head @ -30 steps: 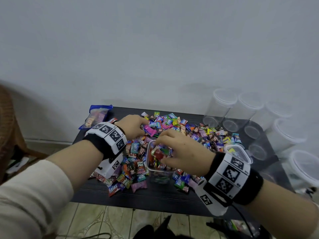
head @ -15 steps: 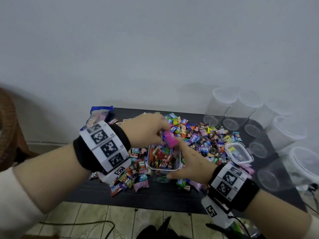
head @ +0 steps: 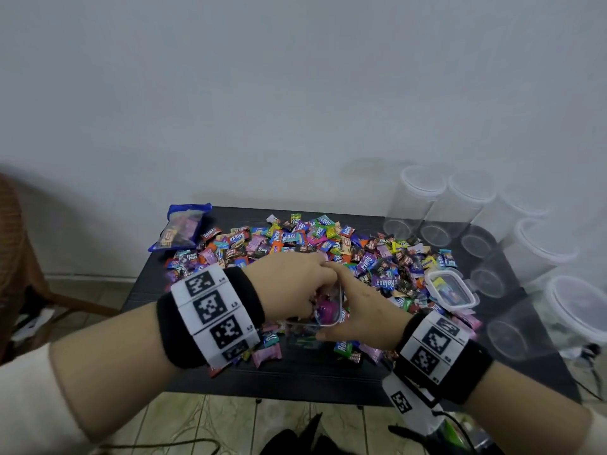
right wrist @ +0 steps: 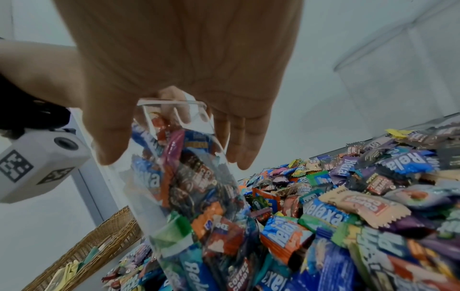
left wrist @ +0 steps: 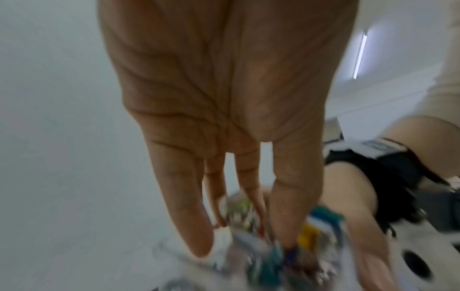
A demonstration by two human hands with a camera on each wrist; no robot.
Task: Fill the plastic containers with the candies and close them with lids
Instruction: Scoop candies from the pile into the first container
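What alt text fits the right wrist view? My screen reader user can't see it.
A right hand holds a clear plastic container, thumb on one side and fingers on the other. It is packed with wrapped candies, and a big pile of candies lies beside it.

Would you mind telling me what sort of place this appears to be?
Probably a room in a home, not a factory: a small black table against a plain white wall, tiled floor, and a wicker basket beside it.

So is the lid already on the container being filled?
No. In the right wrist view the container is open at its rim, and the lid lies apart on the candies.
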